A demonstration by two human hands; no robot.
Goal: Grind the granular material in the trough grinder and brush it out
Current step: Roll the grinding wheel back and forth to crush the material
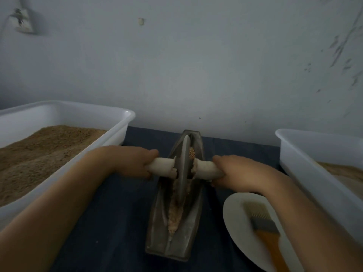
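A grey boat-shaped trough grinder (157,228) lies lengthwise on the dark blue cloth in the middle. A metal grinding wheel (183,169) stands upright in its groove on a pale cloth-wrapped axle. My left hand (135,161) grips the left end of the axle (162,166). My right hand (233,171) grips the right end (206,168). Pale crushed material (174,214) fills the near part of the groove. Whole grains (192,153) show behind the wheel. A brush (263,226) with an orange handle rests on a white plate (233,218) at the right.
A white tub (82,112) holding brown granular material stands at the left. Another white tub (306,154) with some material stands at the right, close to my right forearm. A pale wall rises just behind the table.
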